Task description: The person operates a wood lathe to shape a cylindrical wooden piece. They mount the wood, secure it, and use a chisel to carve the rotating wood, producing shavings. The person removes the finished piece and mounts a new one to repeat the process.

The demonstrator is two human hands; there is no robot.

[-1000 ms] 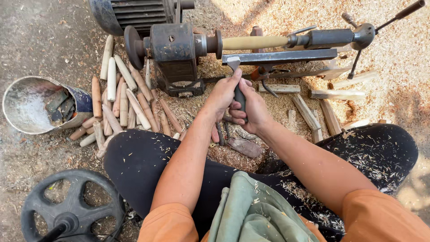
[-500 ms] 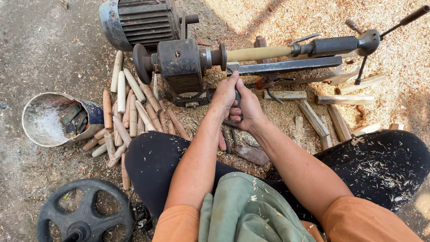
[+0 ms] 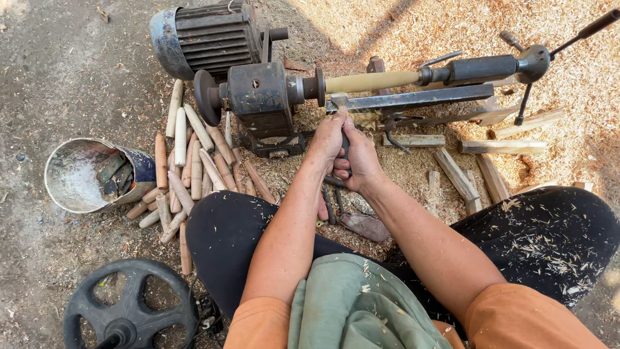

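Head view is showing a chisel resting its tip on the lathe's tool rest, just below the pale wooden spindle. Both hands are clamping its handle close together, the left hand nearer the blade and the right hand behind it. Left of the spindle are lying turned wooden pegs, then a metal bucket.

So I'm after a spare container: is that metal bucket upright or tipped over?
Tipped over. The metal bucket lies on its side, its mouth facing the camera, with scraps inside.
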